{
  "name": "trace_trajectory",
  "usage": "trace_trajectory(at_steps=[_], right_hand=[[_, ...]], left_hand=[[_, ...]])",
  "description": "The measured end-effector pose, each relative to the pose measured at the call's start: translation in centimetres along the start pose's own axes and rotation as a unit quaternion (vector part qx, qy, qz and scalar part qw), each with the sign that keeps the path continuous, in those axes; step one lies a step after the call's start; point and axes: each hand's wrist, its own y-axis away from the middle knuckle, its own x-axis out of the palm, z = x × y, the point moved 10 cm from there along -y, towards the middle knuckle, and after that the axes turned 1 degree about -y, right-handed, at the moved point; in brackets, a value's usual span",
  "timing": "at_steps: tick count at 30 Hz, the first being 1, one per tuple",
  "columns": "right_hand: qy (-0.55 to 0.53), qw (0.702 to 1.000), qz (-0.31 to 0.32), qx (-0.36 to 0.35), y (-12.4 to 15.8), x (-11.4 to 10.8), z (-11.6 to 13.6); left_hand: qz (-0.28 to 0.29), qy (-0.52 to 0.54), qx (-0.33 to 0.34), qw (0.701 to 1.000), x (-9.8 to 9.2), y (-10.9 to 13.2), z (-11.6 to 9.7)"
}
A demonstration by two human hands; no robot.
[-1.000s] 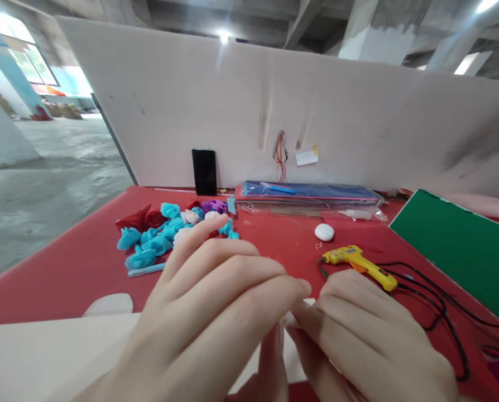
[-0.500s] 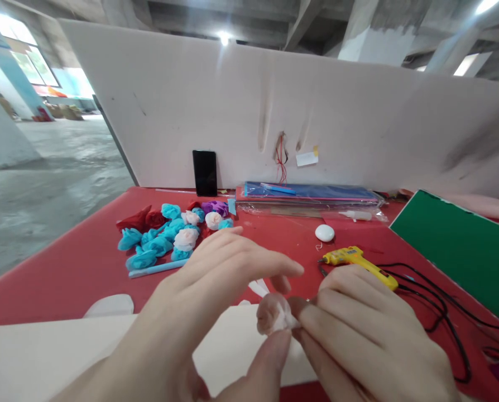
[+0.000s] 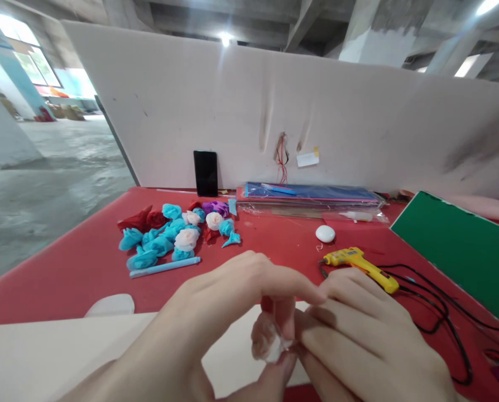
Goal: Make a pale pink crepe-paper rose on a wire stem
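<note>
Pale rosette point(image 3: 263, 341), its base pinched by left hand point(image 3: 228, 298) and right hand point(image 3: 369, 329)
Grip narrow; likely light, soft, easily crushed, best held by that base.

In front of the yellow glue gun point(image 3: 360, 265) and to its left, the left hand point(image 3: 228, 301) curls round a small pale flower point(image 3: 263, 341), pinching near its base, while the right hand point(image 3: 366, 329), directly in front of the gun, closes on that same end. Left of the gun on the red table point(image 3: 94, 251) lie blue, pink, red and purple flowers point(image 3: 161, 244) and a light-blue stick point(image 3: 166, 267); just behind it sits a white oval object point(image 3: 325, 234), and to its right are black cables point(image 3: 442, 306) and a green board point(image 3: 459, 257).
</note>
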Motion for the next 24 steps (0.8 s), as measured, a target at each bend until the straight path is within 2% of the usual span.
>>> trace_trajectory(at_steps=[9,12,17,24], right_hand=[[0.057,0.997,0.032,-0.031,-1.6,1.2,0.3],[0.054,0.998,0.036,-0.028,-1.6,1.2,0.2],[0.027,0.999,0.03,-0.015,-0.4,0.8,0.1],[-0.027,0.999,0.026,0.011,0.1,0.8,-0.2]], left_hand=[[0.003,0.024,-0.019,1.0,0.3,0.2,0.0],[-0.002,0.019,0.006,1.0,0.4,0.0,-0.4],[0.025,-0.01,0.055,0.998,0.8,-0.3,-1.0],[0.035,-0.009,0.081,0.996,1.2,-0.3,-1.0]])
